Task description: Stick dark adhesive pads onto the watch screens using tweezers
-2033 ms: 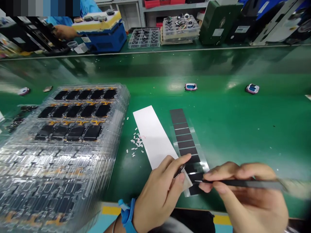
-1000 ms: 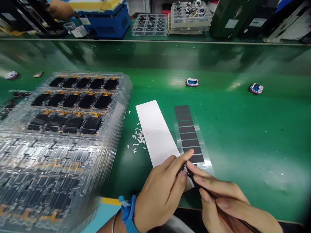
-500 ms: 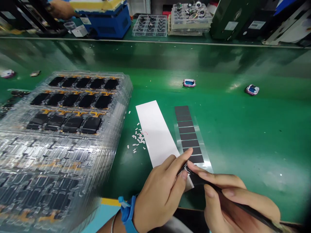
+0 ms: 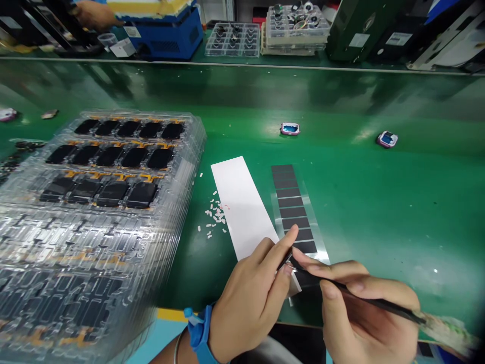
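Note:
My left hand (image 4: 252,296), with a blue strap at the wrist, is closed with thumb and index finger about a small dark part (image 4: 285,260), mostly hidden by the fingers. From the right, my right hand (image 4: 367,308) grips slim black tweezers (image 4: 379,302), their tip meeting the part at my left fingertips. Pale wrapping covers the tweezers' rear end. Beneath my left hand lies a long white sheet (image 4: 242,202). Beside it is a clear strip of black rectangular stickers (image 4: 291,202), its lower end partly covered by my fingers.
Stacked clear trays (image 4: 178,177) of black screens with orange flex cables fill the left. Small white scraps (image 4: 215,215) lie near the sheet. Two small watch cases (image 4: 290,129) sit farther back. A shelf holds a blue machine (image 4: 166,35), clear boxes (image 4: 233,39) and another person's hand (image 4: 96,14).
My right hand has shifted slightly left and turned, showing more of the tweezers' rear end. My left hand stays nearly in place, its index finger slightly higher.

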{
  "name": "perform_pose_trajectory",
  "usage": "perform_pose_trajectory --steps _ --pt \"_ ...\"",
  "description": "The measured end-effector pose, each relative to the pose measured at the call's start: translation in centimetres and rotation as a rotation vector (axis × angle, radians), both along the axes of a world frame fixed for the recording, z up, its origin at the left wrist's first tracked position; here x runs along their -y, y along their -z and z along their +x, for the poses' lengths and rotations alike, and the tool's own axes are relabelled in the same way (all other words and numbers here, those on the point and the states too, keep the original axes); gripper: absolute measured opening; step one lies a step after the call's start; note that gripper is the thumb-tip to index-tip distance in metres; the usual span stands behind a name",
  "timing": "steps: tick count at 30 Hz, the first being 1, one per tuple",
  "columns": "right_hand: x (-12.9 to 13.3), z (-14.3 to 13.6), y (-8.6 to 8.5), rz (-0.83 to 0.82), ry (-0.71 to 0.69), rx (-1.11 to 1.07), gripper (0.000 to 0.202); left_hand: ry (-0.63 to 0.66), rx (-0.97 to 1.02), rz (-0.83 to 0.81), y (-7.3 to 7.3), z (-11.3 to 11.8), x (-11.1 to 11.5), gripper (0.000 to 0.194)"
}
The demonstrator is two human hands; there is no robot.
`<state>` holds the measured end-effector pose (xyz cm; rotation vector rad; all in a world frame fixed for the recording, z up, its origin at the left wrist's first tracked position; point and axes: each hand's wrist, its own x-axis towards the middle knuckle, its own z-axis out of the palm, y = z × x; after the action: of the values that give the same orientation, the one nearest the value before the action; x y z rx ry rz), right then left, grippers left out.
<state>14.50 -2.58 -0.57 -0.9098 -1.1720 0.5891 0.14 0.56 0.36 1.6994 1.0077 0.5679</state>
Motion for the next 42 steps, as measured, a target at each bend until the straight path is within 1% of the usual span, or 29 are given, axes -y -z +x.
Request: perform_pose_trajectory --steps 5,13,18,23,35,42 --pt "0.0 0.0 -0.1 -0.028 -0.012 -0.055 0.033 -0.012 -0.011 -0.006 -0.1 0.1 0.0 0.057" --pt "-0.1 0.0 0.0 -0.037 0.013 -0.005 0.038 -0.017 0.048 -0.034 0.0 0.0 0.0 0.052" --pt "0.0 0.3 0.2 -0.028 -0.012 -0.006 0.042 -0.012 0.051 -0.034 -0.1 -0.1 0.1 0.051" --pt "-0.1 0.2 0.1 -0.030 -0.013 -0.011 0.037 -0.013 0.042 -0.031 -0.2 -0.1 0.0 0.051" --pt "0.0 -1.0 0.0 -0.082 0.069 -0.109 0.033 -0.005 0.082 -0.054 -0.1 -0.2 0.0 0.051" --pt "0.0 -0.8 0.2 -0.105 0.048 -0.146 0.031 -0.022 0.090 -0.020 0.0 -0.2 0.1 0.053"
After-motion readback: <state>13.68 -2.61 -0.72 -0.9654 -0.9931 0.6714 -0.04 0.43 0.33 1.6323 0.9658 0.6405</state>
